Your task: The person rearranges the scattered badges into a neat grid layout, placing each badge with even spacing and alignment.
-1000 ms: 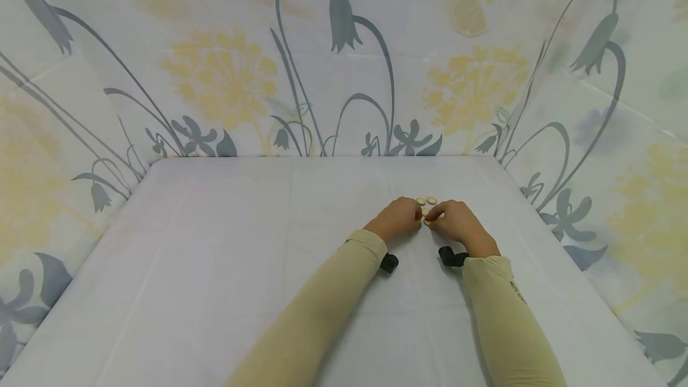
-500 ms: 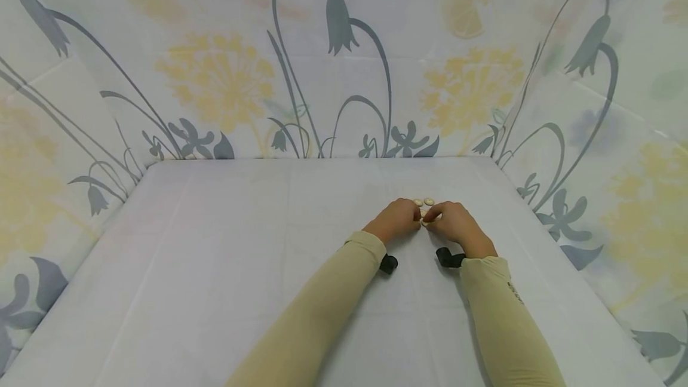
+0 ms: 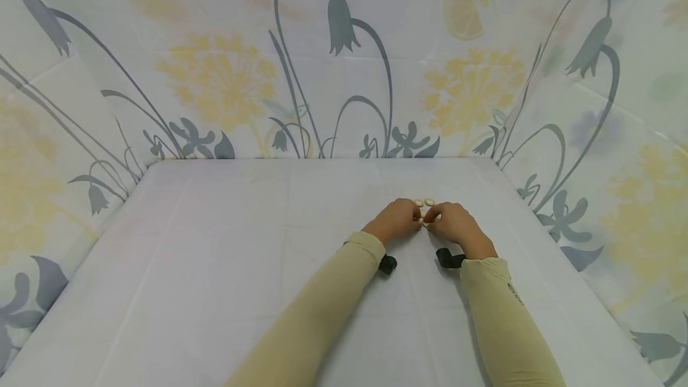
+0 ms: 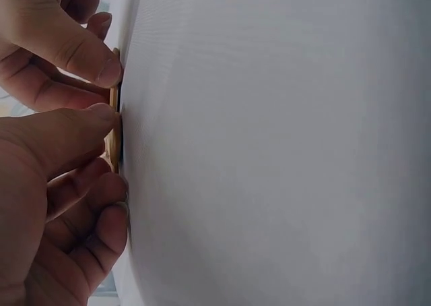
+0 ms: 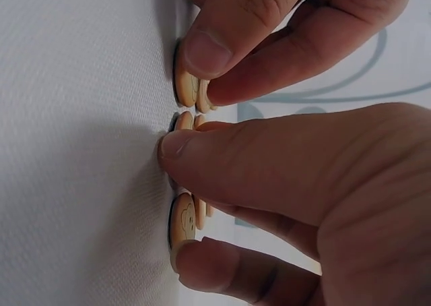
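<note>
Small round wooden discs [image 3: 429, 202] lie in a close group on the white cloth, far right of centre in the head view. The right wrist view shows faces drawn on some, such as the lower disc [image 5: 183, 218]. My left hand [image 3: 399, 220] pinches one disc [image 5: 185, 83] at its edge between thumb and finger. My right hand [image 3: 457, 227] pinches a neighbouring disc [image 5: 184, 121], mostly hidden behind its thumb. Both hands are almost touching. In the left wrist view, the discs [image 4: 114, 144] appear edge-on beside the thumbs.
White cloth [image 3: 215, 267] covers the table, with flower-printed curtains [image 3: 344, 76] at the back and sides. Black wrist mounts [image 3: 450, 258] sit under both forearms, close to the cloth. More discs [image 3: 418, 202] lie just beyond the fingers.
The head view has shifted slightly. Both hands stay at the same discs with barely any visible motion.
</note>
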`<state>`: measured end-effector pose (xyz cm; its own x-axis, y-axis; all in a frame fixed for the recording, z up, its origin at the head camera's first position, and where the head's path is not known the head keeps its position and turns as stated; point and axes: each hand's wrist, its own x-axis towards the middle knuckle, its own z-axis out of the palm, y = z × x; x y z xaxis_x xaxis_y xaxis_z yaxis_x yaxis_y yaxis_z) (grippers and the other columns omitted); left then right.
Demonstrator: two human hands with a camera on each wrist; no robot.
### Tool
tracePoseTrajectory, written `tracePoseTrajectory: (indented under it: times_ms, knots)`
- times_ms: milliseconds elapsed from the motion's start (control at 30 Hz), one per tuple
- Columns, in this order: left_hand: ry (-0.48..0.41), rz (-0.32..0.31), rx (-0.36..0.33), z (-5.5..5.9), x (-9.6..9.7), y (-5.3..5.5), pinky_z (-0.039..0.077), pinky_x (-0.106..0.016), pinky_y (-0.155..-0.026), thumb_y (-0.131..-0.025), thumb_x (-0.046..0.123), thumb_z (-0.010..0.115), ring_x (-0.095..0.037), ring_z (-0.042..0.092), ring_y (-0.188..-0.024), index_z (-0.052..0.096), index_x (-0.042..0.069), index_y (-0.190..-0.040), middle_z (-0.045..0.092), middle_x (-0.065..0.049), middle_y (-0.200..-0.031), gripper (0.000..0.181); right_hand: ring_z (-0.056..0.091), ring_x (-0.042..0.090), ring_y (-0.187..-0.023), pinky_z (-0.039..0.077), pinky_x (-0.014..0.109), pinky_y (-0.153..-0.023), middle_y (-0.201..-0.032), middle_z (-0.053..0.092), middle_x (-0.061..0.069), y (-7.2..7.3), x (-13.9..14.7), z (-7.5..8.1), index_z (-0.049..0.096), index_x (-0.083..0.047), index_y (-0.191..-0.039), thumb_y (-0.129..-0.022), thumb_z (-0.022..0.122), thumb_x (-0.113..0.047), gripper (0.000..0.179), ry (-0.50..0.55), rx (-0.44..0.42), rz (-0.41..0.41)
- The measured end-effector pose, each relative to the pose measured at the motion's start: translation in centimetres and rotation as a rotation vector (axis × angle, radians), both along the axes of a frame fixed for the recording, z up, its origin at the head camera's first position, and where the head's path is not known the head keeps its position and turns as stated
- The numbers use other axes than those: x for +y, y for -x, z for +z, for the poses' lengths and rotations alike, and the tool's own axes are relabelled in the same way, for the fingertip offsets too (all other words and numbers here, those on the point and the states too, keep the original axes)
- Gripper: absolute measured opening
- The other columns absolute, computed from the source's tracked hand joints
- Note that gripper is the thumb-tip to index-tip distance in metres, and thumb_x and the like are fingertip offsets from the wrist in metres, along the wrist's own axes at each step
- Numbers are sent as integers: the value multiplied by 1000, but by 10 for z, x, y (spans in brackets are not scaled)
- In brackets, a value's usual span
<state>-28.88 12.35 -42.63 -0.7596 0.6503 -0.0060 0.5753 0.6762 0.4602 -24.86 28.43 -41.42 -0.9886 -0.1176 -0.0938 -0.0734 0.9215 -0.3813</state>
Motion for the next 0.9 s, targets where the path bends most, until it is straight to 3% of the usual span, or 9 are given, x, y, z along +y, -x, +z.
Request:
tracePoseTrajectory:
  times_ms: [233,433,667,800,900]
  knots:
    - [-9,55,-35,0,-6,1,48,-23,-80,-93,23,65,-10,62,-90,74,11,-103,71,1,-102,19,60,37,-107,48,51,-86,-119,66,18,0,0,4,73,-9,-106,-88,64,-21,23,-7,-2,16]
    - [43,109,30,5,-15,-1,50,-27,-90,-95,30,60,-15,64,-106,71,13,-113,69,0,-114,27,55,41,-117,46,55,-90,-121,65,18,-4,1,15,70,-8,-114,-92,61,-24,28,23,29,19]
    - [110,219,77,19,-34,-9,51,-34,-91,-98,32,51,-18,62,-115,64,17,-126,64,1,-127,35,62,34,-97,50,44,-74,-119,65,18,-3,3,29,68,-6,-118,-97,55,-26,32,25,114,48]
    - [147,240,120,23,-47,-10,51,-36,-93,-99,35,45,-18,60,-120,57,18,-135,61,0,-133,41,56,41,-112,48,53,-86,-130,58,22,-4,8,33,63,-5,-125,-100,50,-27,36,12,127,48]
    - [182,251,155,28,-59,-11,49,-37,-98,-100,38,41,-20,56,-125,50,18,-142,56,-2,-139,47,44,46,-129,37,60,-102,-142,48,24,-4,14,37,56,-5,-133,-102,46,-28,40,-10,140,61]
